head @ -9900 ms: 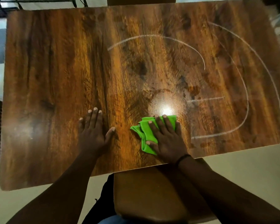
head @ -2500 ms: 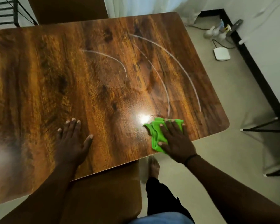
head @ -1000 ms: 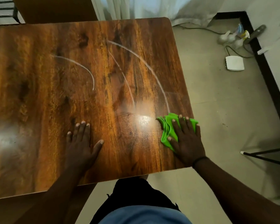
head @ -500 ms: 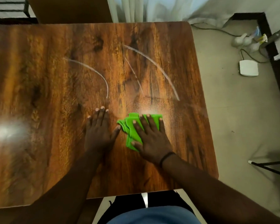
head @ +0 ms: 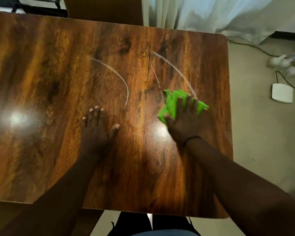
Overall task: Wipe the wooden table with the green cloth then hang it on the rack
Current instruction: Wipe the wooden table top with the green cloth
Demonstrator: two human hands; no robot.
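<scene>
The wooden table (head: 58,79) fills most of the view, with thin white curved streaks on its right half. A bunched green cloth (head: 173,101) lies on the table's right part, under the lower ends of two streaks. My right hand (head: 186,121) presses flat on the cloth, fingers spread over it and blurred. My left hand (head: 96,132) rests flat on the wood to the left of it, fingers apart, holding nothing. A black metal frame (head: 32,5) shows at the top left; I cannot tell whether it is the rack.
The table's right edge (head: 229,116) is close to the cloth. On the floor at the right lie a white box (head: 282,92), cables and small bottles (head: 283,62). A brown chair back (head: 102,9) and a pale curtain (head: 211,12) stand behind the table.
My right hand has slid the cloth away from my left hand, to the right and a little farther across the table. The lower ends of the streaks are shorter. My left hand stays flat.
</scene>
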